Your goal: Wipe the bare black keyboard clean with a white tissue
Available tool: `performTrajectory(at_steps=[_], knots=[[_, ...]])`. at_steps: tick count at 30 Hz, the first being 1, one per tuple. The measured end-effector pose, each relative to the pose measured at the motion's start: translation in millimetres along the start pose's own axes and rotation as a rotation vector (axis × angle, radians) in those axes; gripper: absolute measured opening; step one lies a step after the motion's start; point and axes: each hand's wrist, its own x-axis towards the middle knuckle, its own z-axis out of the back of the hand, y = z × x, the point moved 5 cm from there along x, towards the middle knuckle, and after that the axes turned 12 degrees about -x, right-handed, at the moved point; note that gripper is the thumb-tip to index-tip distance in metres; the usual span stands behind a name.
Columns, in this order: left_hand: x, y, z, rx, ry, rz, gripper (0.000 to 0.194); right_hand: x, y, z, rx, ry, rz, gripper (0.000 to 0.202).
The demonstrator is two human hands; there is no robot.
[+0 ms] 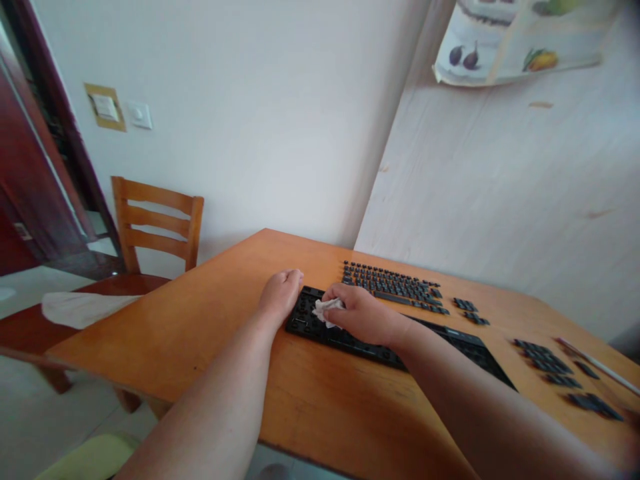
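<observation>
A black keyboard base (360, 343) without its keycaps lies on the wooden table (225, 300). My right hand (357, 313) pinches a crumpled white tissue (327, 311) against the base near its left end. At that same end, my left hand (283, 293) is closed beside the base's left edge, its fingers mostly hidden. Behind the base, loose black keycaps (395, 283) are laid out in keyboard rows. More keycaps sit in groups to the right, a small one (470, 311) and a larger one (545, 358).
A thin stick-like object (600, 365) lies at the table's right. Left of the table stands a wooden chair (157, 220), and a white cloth (85, 307) rests on a seat. Walls border the table's far side. A yellow-green rounded thing (93, 457) is at bottom left.
</observation>
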Motion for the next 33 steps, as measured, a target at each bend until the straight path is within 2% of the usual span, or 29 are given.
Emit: performTrajectory(at_steps=[4, 8, 11, 14, 19, 22, 25, 28, 33], knots=[[-7.0, -21.7, -0.3, -0.056, 0.015, -0.065, 0.038, -18.2, -16.0, 6.1, 0.461, -0.091, -0.112, 0.017], [-19.3, -44.5, -8.1, -0.102, 0.088, -0.119, 0.038, -31.4, -25.2, 3.4, 0.839, -0.157, -0.113, 0.020], [-29.8, -57.6, -12.6, -0.160, 0.161, -0.121, 0.036, -34.1, -28.4, 1.4, 1.014, -0.182, -0.090, 0.021], [-39.5, -66.7, -15.5, -0.241, 0.254, -0.071, 0.036, -33.4, -31.7, 0.9, 1.087, -0.199, -0.082, 0.021], [-55.6, -79.0, -27.6, -0.404, 0.519, 0.025, 0.038, -31.0, -33.5, -0.6, 1.057, -0.224, -0.088, 0.019], [-61.0, -80.0, -34.4, -0.474, 0.611, 0.061, 0.035, -29.9, -28.6, -3.1, 1.011, -0.217, -0.089, 0.023], [-60.1, -74.1, -36.7, -0.485, 0.594, 0.095, 0.030, -28.3, -25.9, -6.3, 0.900, -0.232, -0.096, 0.029], [-56.9, -67.7, -36.2, -0.459, 0.553, 0.124, 0.026, -27.0, -28.2, -9.0, 0.721, -0.299, -0.098, 0.030], [-52.6, -64.8, -33.6, -0.459, 0.487, 0.157, 0.025, -33.3, -20.0, -1.2, 0.253, -0.477, 0.023, 0.022]])
